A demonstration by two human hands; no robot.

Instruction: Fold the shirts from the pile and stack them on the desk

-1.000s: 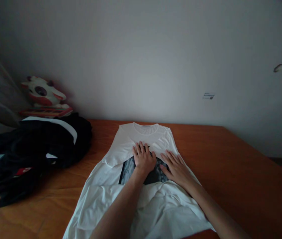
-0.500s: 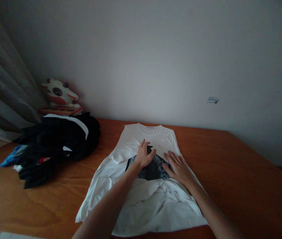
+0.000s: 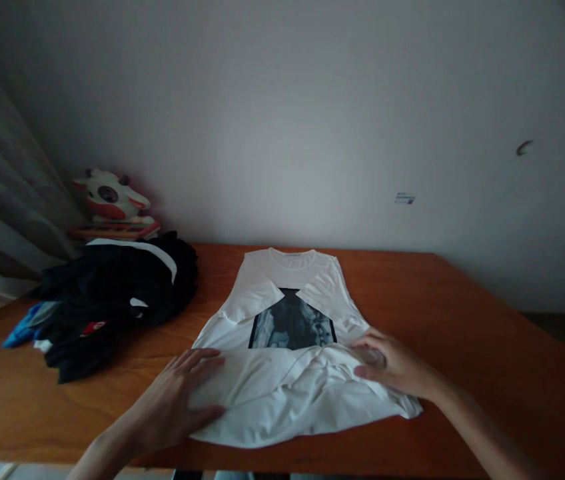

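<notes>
A white T-shirt [image 3: 262,400] with a dark picture print [image 3: 292,323] lies on the wooden table, neckline away from me, sleeves folded in over the chest. Its lower part is bunched in creases. My left hand [image 3: 175,393] rests at the shirt's lower left edge, thumb spread from the fingers, covering the corner there. On the opposite side, my right hand [image 3: 395,363] has its fingers and thumb around a fold of the shirt's right edge.
A heap of black clothes [image 3: 112,287] with a blue piece [image 3: 22,327] lies on the table [image 3: 412,287] at the left. Behind it a cow toy [image 3: 112,193] stands against the wall. A curtain [image 3: 7,193] hangs at far left.
Both hands have come off the print toward me and spread apart to the shirt's lower sides. The lower left corner no longer spreads out in view, and the hem lies farther from me.
</notes>
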